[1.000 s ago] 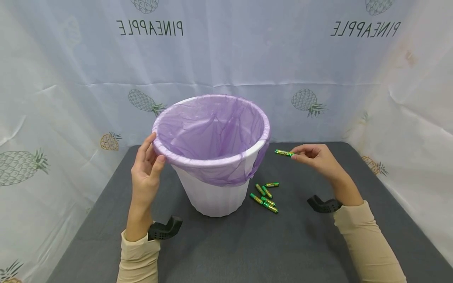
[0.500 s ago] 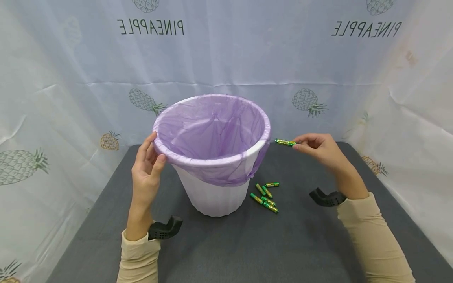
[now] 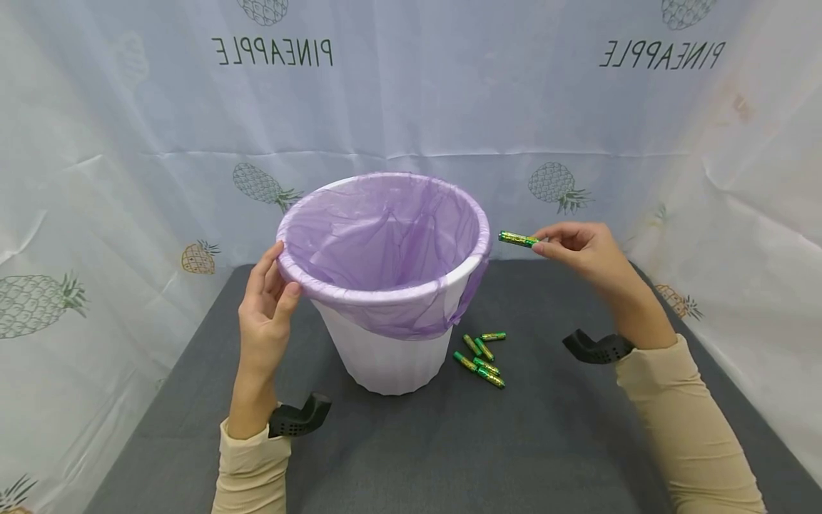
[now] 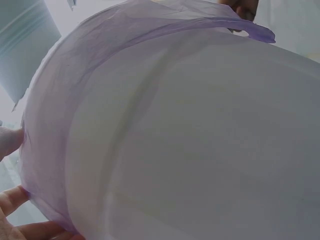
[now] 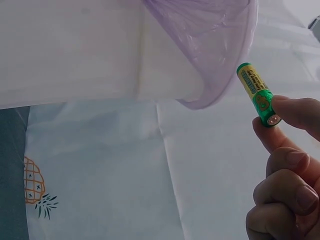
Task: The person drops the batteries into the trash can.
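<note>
A green-and-gold battery [image 3: 516, 238], pinched by one end in the right hand [image 3: 586, 250], is held nearly level just outside a standing white bin [image 3: 388, 360], whose translucent purple liner [image 3: 388, 246] folds over the rim and bunches at right. Six matching batteries [image 3: 485, 350] lie loosely clustered on the dark tabletop [image 3: 411, 457] near its base.

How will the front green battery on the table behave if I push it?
It would probably roll: the front battery is a cylinder lying on its side. It may nudge the other batteries clustered close by. It is likely stiff too: the similar held battery, pinched by the right hand, looks straight.
</note>
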Available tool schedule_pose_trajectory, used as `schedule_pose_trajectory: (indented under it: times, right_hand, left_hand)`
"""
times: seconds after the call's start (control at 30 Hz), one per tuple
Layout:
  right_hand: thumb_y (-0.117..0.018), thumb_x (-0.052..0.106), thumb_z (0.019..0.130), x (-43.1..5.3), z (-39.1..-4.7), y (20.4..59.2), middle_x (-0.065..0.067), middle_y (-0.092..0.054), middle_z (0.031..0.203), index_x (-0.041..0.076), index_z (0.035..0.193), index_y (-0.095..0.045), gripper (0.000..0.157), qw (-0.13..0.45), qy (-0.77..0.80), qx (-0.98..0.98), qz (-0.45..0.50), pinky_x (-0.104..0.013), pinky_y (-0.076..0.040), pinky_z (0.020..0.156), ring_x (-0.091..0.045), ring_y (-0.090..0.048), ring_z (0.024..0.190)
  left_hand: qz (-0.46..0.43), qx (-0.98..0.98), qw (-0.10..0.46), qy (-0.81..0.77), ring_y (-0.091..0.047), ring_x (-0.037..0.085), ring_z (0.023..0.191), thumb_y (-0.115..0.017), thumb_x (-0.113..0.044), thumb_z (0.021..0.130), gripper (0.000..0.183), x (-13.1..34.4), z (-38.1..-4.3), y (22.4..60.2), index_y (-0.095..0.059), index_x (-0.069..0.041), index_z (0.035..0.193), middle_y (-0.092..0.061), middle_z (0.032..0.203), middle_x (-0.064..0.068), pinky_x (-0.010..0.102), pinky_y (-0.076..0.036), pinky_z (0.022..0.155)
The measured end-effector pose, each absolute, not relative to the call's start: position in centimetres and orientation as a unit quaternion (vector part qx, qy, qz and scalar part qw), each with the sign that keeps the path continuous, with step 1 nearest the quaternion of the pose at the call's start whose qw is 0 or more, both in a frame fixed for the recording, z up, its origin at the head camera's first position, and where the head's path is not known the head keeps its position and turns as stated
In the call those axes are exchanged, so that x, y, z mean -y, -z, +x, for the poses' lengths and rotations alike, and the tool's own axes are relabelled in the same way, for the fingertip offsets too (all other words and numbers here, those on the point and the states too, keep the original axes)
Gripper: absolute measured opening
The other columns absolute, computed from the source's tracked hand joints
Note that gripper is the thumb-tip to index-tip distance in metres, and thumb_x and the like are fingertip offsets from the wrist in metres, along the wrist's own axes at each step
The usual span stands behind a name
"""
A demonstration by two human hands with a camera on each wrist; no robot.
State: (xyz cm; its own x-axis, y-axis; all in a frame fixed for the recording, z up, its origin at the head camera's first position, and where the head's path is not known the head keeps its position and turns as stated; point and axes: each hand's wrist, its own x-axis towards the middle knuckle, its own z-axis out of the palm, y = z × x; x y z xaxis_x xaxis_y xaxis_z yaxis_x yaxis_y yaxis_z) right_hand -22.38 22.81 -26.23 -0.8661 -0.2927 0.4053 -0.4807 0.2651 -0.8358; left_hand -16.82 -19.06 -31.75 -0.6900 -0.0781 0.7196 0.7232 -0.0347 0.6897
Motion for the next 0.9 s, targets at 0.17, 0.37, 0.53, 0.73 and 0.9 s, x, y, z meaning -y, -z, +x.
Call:
schedule_pose_trajectory:
  times: [0.17, 0.37, 0.53, 0.73, 0.9]
  right_hand:
    - [-0.063, -0.001, 0.088, -22.3, -22.4, 25.5, 0.015, -0.055, 0.061, 0.023, 0.09, -0.074, 0.026, 0.1, -0.559, 0.784, 0.249, -0.029, -0.027, 0.053, -0.009, -0.034, 0.056]
    - [-0.064, 0.002, 0.089, -21.6, -22.6, 24.7, 0.016, -0.056, 0.062, 0.024, 0.09, -0.073, 0.024, 0.107, -0.54, 0.797, 0.247, -0.03, -0.027, 0.053, -0.011, -0.032, 0.055]
    - [-0.065, 0.004, 0.088, -20.9, -22.7, 24.4, 0.016, -0.052, 0.06, 0.024, 0.09, -0.073, 0.022, 0.11, -0.532, 0.801, 0.252, -0.029, -0.027, 0.053, -0.011, -0.032, 0.054]
    - [-0.067, 0.009, 0.088, -19.7, -23.1, 24.0, 0.012, -0.042, 0.058, 0.02, 0.091, -0.073, 0.013, 0.101, -0.517, 0.814, 0.244, -0.031, -0.026, 0.052, -0.013, -0.028, 0.053]
    - [-0.068, 0.011, 0.088, -18.7, -23.5, 23.8, 0.011, -0.039, 0.056, 0.017, 0.092, -0.074, 0.01, 0.097, -0.518, 0.814, 0.243, -0.031, -0.025, 0.051, -0.013, -0.026, 0.052]
  left_hand:
    - [-0.257, 0.625, 0.296, 0.675, -0.054, 0.006, 0.123, -0.049, 0.002, 0.094, 0.05, 19.0, -16.7, 31.7, -0.042, -0.003, 0.143, -0.054, 0.139, -0.004, 0.014, -0.043, 0.1]
    - [-0.262, 0.619, 0.3, 0.677, -0.054, 0.007, 0.123, -0.049, 0.003, 0.094, 0.049, 19.0, -16.6, 31.7, -0.041, -0.002, 0.143, -0.054, 0.139, -0.003, 0.014, -0.044, 0.1]
    - [-0.261, 0.623, 0.298, 0.675, -0.054, 0.006, 0.124, -0.049, 0.003, 0.094, 0.05, 19.1, -16.6, 31.7, -0.041, -0.002, 0.143, -0.054, 0.139, -0.004, 0.014, -0.043, 0.101]
    - [-0.259, 0.627, 0.297, 0.672, -0.053, 0.006, 0.124, -0.049, 0.002, 0.094, 0.05, 19.1, -16.7, 31.8, -0.041, -0.003, 0.143, -0.053, 0.14, -0.004, 0.014, -0.042, 0.102]
    - [-0.258, 0.629, 0.294, 0.672, -0.053, 0.006, 0.124, -0.049, 0.001, 0.094, 0.05, 19.1, -16.8, 31.9, -0.04, -0.003, 0.144, -0.053, 0.14, -0.004, 0.014, -0.042, 0.102]
